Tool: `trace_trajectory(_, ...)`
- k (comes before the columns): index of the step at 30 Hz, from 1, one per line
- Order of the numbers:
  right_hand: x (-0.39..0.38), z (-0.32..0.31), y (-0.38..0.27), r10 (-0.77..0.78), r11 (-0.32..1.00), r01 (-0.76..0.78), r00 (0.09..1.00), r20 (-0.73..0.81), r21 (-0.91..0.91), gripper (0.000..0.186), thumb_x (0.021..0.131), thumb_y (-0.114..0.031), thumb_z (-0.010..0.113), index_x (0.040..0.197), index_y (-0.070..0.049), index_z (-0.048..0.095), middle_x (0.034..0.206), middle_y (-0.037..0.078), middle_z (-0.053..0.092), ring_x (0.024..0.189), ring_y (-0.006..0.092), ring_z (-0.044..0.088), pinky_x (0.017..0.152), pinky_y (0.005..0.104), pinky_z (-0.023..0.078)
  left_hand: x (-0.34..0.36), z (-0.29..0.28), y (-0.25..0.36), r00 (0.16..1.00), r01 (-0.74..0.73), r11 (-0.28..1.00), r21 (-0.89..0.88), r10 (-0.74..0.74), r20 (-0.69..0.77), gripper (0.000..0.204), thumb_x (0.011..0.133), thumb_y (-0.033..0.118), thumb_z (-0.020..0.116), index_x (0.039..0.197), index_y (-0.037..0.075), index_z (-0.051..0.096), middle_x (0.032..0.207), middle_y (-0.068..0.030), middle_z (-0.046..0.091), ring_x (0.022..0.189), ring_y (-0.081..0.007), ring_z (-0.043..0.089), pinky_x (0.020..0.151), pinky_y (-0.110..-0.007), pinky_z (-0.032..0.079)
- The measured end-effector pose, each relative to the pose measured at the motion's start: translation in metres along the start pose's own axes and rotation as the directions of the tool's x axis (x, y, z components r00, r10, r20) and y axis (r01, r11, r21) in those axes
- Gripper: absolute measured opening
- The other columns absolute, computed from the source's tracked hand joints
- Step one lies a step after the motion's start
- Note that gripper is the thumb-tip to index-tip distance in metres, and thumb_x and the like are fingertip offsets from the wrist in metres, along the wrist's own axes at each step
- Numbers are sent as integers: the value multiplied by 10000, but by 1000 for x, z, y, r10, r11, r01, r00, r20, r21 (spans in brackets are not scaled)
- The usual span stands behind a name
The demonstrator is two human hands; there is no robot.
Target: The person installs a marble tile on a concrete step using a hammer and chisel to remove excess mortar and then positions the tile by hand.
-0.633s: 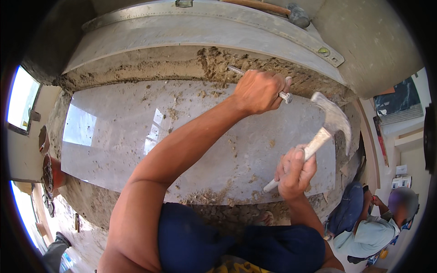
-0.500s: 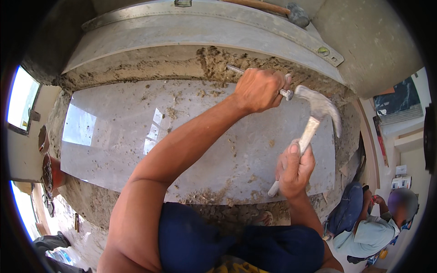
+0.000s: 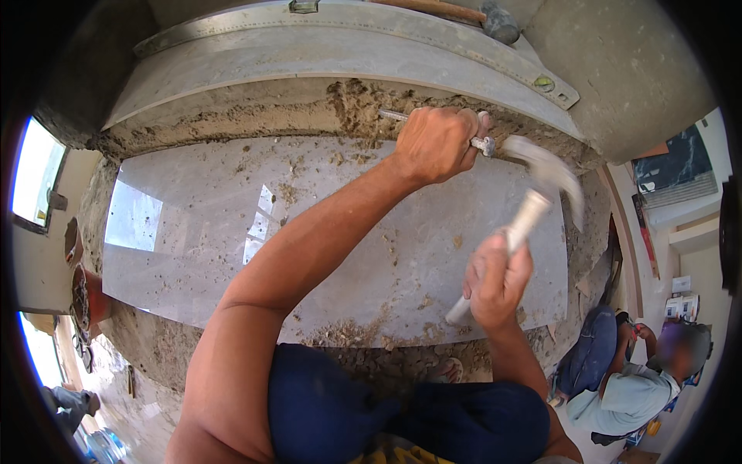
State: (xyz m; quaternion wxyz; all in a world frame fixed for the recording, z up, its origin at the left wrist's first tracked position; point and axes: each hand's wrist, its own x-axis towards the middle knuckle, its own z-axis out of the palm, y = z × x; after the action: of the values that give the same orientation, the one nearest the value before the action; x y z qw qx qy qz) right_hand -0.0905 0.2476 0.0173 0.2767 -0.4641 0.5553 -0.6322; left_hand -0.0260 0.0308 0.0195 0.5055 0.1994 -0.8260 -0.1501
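My left hand (image 3: 437,145) is closed round a metal chisel (image 3: 392,114). The chisel lies nearly level, its tip at the rough mortar band (image 3: 354,108) on the step's front face. Its battered head (image 3: 485,146) sticks out to the right of my fist. In my right hand (image 3: 498,282) I grip a claw hammer (image 3: 530,218) by its pale handle. The hammer head is blurred by motion, its striking face a short gap to the right of the chisel head. Beneath both hands lies a glossy grey tile (image 3: 348,255) strewn with mortar crumbs.
A long spirit level (image 3: 545,83) rests on the upper slab (image 3: 309,58), beside a mallet (image 3: 501,23) with a wooden handle. At the left stands a reddish bucket (image 3: 94,292). Another person (image 3: 638,394) sits low at the right. Loose mortar (image 3: 348,334) edges the tile's near side.
The hammer head has swung slightly right, away from the chisel, and is now more blurred. My left hand keeps its grip on the chisel. A dark-clothed leg at the lower left has moved.
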Motion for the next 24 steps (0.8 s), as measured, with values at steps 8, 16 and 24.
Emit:
trace_trajectory(8,3,0,4,-139,985,146,987,-83,89,188,1101,-152,429,1000,-1,476,630,-51,419,461,21,381,381,222,309,2,0,1,1000,12,999,35,-12,17,321,965,163,622,681,22,573,611,-191,598,534,-399,596,530,-488,480)
trace_trajectory(16,7,0,-7,-131,975,155,980,-152,160,216,1109,-181,426,987,-12,481,629,-57,396,472,17,343,403,222,301,4,1,-1,1000,11,999,30,-11,2,228,921,124,653,723,18,615,628,-191,612,560,-394,618,548,-481,493)
trace_trajectory(24,8,-2,-9,-119,971,145,983,-140,190,216,1106,-194,445,968,-33,487,640,-59,408,467,17,333,412,227,298,4,0,-1,1000,17,999,30,-17,7,139,855,84,676,754,1,631,682,-201,639,624,-399,648,587,-484,515)
